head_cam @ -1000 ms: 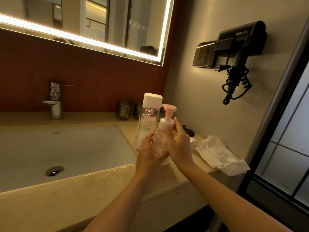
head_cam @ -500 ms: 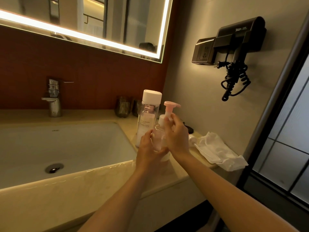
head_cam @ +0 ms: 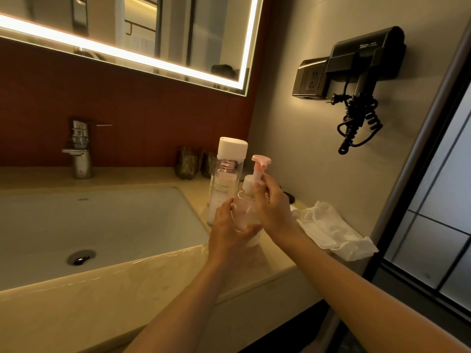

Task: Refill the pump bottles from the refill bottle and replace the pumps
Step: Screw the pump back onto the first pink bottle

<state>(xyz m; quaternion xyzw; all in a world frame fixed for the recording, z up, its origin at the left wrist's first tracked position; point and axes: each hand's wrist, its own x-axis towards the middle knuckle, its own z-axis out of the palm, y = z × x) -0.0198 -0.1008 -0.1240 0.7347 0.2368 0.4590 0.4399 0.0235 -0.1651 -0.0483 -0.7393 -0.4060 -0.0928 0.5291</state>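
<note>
Left hand wraps the clear body of the pump bottle, fingers curled round it. Right hand pinches the white collar under the pink pump, fingertips closed on it. You hold the bottle upright over the right end of the counter. Whether its base rests on the stone cannot be told.

Progress (judged): the pump sits in the neck with its stem raised. Your right-hand grip reads as turning the collar, but loosening or tightening cannot be told. The fill level is not readable in this light. The tall refill bottle has its white cap on and stands just behind and left of the held bottle. Only one pump bottle shows, so how many remain is unknown.

Room, left to right:
- The faucet stands well apart, and the basin is wide open, its rim just beside your left hand. A spill that way would likely land in the sink.
- Two dark tumblers stand at the back wall, behind the refill bottle.
- A crumpled white cloth lies just beside your right wrist and overhangs the counter end.
- The side wall is close behind the bottles, and the hair dryer hangs well above.

Your free travel is mainly upward and toward you.
</note>
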